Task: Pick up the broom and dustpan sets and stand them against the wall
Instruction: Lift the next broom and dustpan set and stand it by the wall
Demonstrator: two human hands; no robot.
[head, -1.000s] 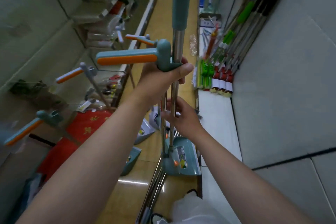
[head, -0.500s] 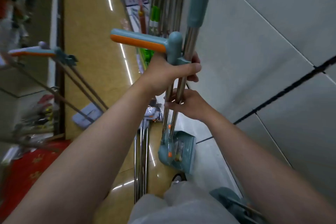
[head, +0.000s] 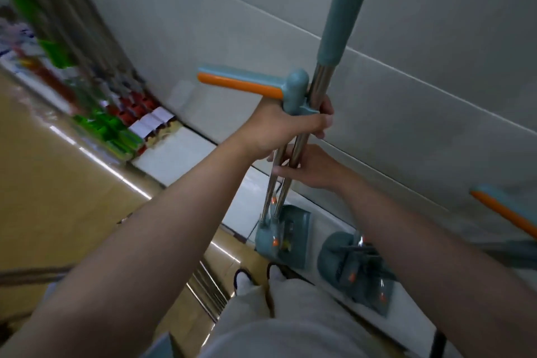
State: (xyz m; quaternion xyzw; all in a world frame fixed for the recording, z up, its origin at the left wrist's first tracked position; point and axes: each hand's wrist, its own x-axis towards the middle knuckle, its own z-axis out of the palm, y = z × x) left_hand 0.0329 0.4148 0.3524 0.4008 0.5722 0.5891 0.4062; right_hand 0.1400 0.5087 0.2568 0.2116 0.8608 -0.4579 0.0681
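The view has swung to the grey tiled wall [head: 421, 26]. At centre, left hand [head: 286, 125] and right hand [head: 309, 168] still clasp the teal-and-orange, steel-poled broom-and-dustpan set [head: 295, 90], seemingly ready for leaning.

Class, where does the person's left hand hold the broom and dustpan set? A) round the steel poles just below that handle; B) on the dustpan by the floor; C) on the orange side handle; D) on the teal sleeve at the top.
A: the left hand curls round the steel poles right under the orange side handle.
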